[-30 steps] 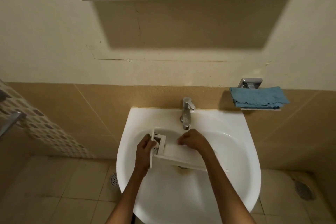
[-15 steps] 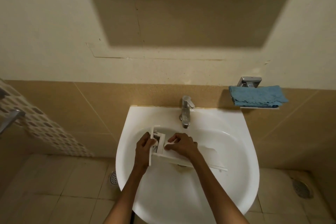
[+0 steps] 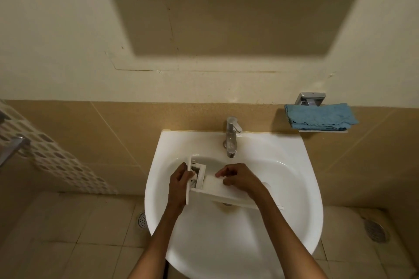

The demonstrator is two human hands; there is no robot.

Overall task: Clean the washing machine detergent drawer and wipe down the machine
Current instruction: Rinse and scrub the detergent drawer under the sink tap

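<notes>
White porcelain forms the sink [image 3: 294,188], fixed to a tan tiled wall under a chrome tap [image 3: 231,137], with the white plastic detergent drawer [image 3: 217,190] held over its bowl, front panel to the left and long body running right above the drain. Up on the right a folded blue cloth [image 3: 320,116] lies on a small wall shelf, well apart from the drawer. Smaller still, the left hand [image 3: 179,184] is clamped around the drawer's front panel, thumb over its edge, while the right hand [image 3: 238,176] rests curled on the drawer's body, fingertips pressed onto it.
</notes>
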